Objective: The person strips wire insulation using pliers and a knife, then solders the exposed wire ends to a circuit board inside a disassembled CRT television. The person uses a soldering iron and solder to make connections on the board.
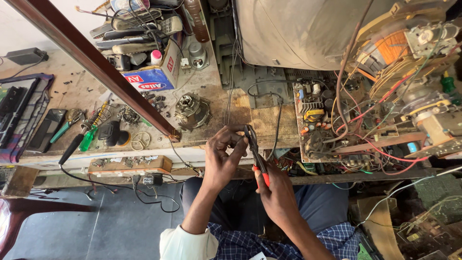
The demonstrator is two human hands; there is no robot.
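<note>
Pliers, red-handled steel with dark jaws, stand at frame centre in the head view, the right hand wrapped shut around their handles. The left hand pinches a thin dark wire at the jaw tips, above the worn wooden bench. Such wire looks light, limp and easily nicked; best held close beside the jaws.

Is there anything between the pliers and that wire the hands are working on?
Nothing visible. The right hand holds the red-handled pliers, whose tip meets the thin wire pinched by the left hand.
</note>
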